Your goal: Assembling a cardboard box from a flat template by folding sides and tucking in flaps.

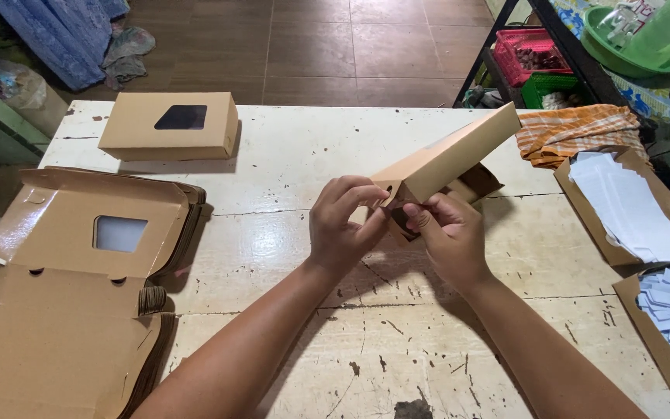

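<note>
This looks like a little work spot inside a home, where boxes get made by hand. A big white table (288,155) with chipped paint fills the room. A tall pile of flat brown boxes (71,310) sits on one side, and one finished box (170,124) with a small window sits at the far edge. Trays of white paper (630,209) wait on the other side. The floor has brown tiles (312,46). A shelf holds plastic baskets (533,54).

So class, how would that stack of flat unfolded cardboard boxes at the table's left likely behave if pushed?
The stack of flat boxes probably fans out rather than moving together, since its layered edges already look splayed. Thin card likely bends if lifted; it seems light.
</note>
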